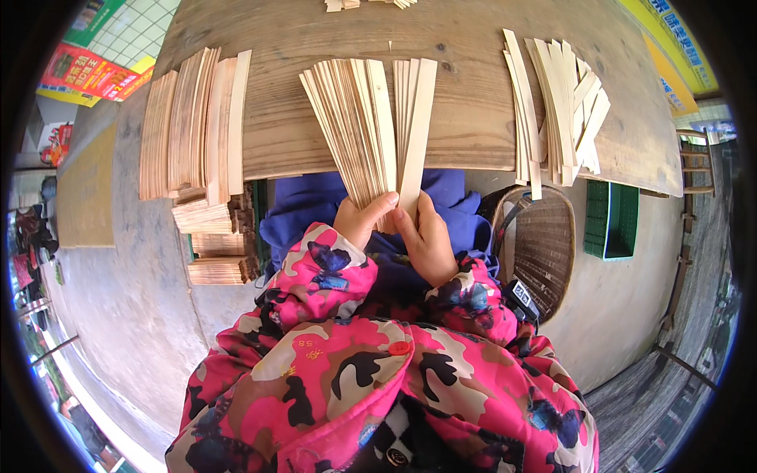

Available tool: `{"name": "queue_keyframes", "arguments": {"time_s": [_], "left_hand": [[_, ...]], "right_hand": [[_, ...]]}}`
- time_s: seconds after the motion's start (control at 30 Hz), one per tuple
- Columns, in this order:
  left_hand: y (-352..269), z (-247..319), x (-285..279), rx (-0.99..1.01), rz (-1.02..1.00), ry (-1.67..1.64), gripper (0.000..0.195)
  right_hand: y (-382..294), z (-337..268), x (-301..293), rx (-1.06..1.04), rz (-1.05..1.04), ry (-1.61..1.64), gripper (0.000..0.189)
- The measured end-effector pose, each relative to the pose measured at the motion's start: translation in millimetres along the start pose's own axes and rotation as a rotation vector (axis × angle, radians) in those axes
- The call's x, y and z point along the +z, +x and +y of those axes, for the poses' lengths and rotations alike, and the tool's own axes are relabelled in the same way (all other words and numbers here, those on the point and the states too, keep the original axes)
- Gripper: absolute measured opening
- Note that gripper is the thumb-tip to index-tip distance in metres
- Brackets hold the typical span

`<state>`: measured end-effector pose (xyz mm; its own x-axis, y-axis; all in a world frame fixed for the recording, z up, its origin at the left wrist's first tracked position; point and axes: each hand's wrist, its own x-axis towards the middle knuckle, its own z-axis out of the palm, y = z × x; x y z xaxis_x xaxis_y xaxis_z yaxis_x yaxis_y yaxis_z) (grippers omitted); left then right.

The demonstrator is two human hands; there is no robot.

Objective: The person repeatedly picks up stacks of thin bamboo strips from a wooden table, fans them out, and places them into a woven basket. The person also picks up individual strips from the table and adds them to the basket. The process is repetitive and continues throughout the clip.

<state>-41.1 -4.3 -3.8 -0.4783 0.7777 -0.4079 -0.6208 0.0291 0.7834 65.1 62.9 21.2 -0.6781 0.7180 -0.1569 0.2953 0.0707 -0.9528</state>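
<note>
My left hand (362, 217) grips the lower end of a thick fanned bundle of thin wooden slats (355, 124), its thumb lying across the front. In my right hand (427, 239) is a smaller fan of pale slats (416, 118), pinched near the bottom between thumb and fingers. Both bundles spread upward over the near edge of the wooden table (467, 106). They part in a narrow V, and my two thumbs almost meet at its base. The lower ends of the slats are partly hidden by my hands.
Slat stacks (192, 124) lie at the table's left; looser slats (559, 106) overhang its right front edge. Below left are more slat bundles (216, 269). A woven basket (541, 254) and a green plastic crate (612, 222) stand on the floor at right. Blue cloth (307, 207) covers my lap.
</note>
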Motion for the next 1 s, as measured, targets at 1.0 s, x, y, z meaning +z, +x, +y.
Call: {"name": "queue_keyframes", "arguments": {"time_s": [1.0], "left_hand": [[-10,12,-6,-0.080,-0.310,0.145,0.025]], "right_hand": [[9,11,-5,0.207,-0.037,0.617,0.019]]}}
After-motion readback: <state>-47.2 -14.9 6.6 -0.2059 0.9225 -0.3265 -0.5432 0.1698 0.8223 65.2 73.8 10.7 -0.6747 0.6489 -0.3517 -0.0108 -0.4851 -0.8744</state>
